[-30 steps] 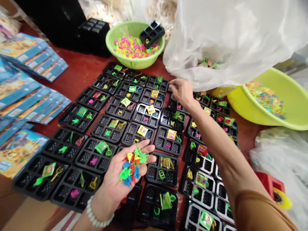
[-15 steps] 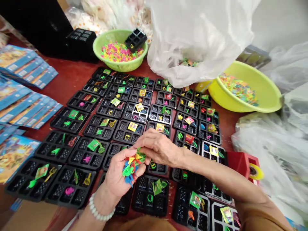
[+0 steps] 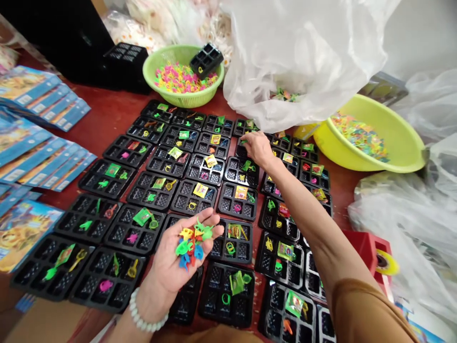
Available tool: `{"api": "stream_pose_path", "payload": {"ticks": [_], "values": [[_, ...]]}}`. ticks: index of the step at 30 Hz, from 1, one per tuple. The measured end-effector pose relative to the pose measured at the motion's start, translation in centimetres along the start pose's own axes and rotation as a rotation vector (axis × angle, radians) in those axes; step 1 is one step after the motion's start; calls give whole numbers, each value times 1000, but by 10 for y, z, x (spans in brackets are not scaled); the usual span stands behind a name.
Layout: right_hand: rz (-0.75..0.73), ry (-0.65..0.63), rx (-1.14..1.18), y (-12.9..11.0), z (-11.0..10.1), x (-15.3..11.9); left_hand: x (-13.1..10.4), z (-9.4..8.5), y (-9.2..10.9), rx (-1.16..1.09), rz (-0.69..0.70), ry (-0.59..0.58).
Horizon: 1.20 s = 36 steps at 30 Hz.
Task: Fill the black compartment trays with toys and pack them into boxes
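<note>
My left hand (image 3: 182, 247) is palm up with its fingers slightly curled, cupping a pile of small plastic toys (image 3: 193, 244) in green, yellow, red and blue. A pale bead bracelet (image 3: 143, 317) circles that wrist. Farther off, my right hand (image 3: 259, 148) reaches down over a black compartment tray (image 3: 242, 151) in a back row. Its fingers are pinched, and a bit of green shows at the tips, seemingly a small toy. The hand covers much of that tray. Around both hands lie rows of black trays (image 3: 237, 297), with packets and small toys in some compartments.
A green basket (image 3: 183, 99) of colourful pieces, with a black tray on it, stands at the back. Right of it are a white plastic bag (image 3: 303, 62) and a yellow basin (image 3: 403, 143). Blue boxes (image 3: 43, 157) lie left; a red object (image 3: 364, 252) sits right.
My right hand has left the toys in my left palm and moved forward to a back-row tray. My left hand has opened out somewhat, still cupping the toys.
</note>
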State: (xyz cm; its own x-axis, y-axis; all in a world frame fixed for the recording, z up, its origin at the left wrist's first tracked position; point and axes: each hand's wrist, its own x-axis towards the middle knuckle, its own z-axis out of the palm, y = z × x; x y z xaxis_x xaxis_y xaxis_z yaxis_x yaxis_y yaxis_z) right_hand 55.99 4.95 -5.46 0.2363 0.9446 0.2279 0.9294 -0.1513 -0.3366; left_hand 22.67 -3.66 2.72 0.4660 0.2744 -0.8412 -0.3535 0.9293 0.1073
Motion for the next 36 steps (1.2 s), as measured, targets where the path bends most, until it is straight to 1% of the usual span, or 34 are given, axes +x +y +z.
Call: {"api": "stream_pose_path", "payload": {"ticks": [2, 3, 5, 6, 7, 9, 10, 11, 13, 15, 17, 20, 23, 25, 26, 28, 30, 31, 33, 36], "values": [[-39, 6, 3, -7, -1, -6, -2, 1, 2, -14, 33, 3], [-75, 24, 24, -16, -5, -15, -2, 1, 3, -20, 52, -5], [-194, 44, 106, -46, -19, -46, -1, 1, 2, -31, 79, -35], [-276, 30, 170, -64, -27, -66, 0, 0, 1, -38, 80, -54], [-378, -18, 248, -83, -35, -87, 1, 0, -1, -52, 82, -69], [-574, -154, 371, -119, -47, -127, 4, -1, -6, -81, 100, -77], [-616, -192, 368, -133, -50, -144, 5, -2, -9, -86, 114, -71], [-628, -215, 347, -143, -51, -158, 5, -3, -12, -79, 125, -66], [-605, -236, 293, -152, -50, -175, 5, -5, -19, -45, 132, -84], [-571, -247, 302, -151, -48, -181, 5, -7, -25, -20, 117, -131], [-550, -247, 368, -146, -49, -183, 5, -9, -30, -20, 92, -152], [-479, -214, 491, -145, -58, -188, 5, -11, -34, -29, 61, -159], [-401, -224, 612, -147, -70, -194, 3, -12, -35, -36, 73, -200], [-320, -204, 649, -141, -74, -191, 0, -14, -36, -7, 65, -226], [-262, -166, 639, -135, -74, -186, -1, -15, -36, 14, 53, -231], [-134, -39, 558, -115, -69, -168, -4, -18, -36, 53, 33, -223], [-24, 85, 425, -91, -60, -141, -6, -22, -36, 75, 26, -211], [23, 124, 358, -80, -54, -126, -6, -24, -36, 82, 22, -215], [90, 144, 248, -62, -41, -100, -6, -28, -35, 94, 21, -234], [132, 98, 159, -54, -23, -73, -6, -32, -33, 109, 37, -250]]}}
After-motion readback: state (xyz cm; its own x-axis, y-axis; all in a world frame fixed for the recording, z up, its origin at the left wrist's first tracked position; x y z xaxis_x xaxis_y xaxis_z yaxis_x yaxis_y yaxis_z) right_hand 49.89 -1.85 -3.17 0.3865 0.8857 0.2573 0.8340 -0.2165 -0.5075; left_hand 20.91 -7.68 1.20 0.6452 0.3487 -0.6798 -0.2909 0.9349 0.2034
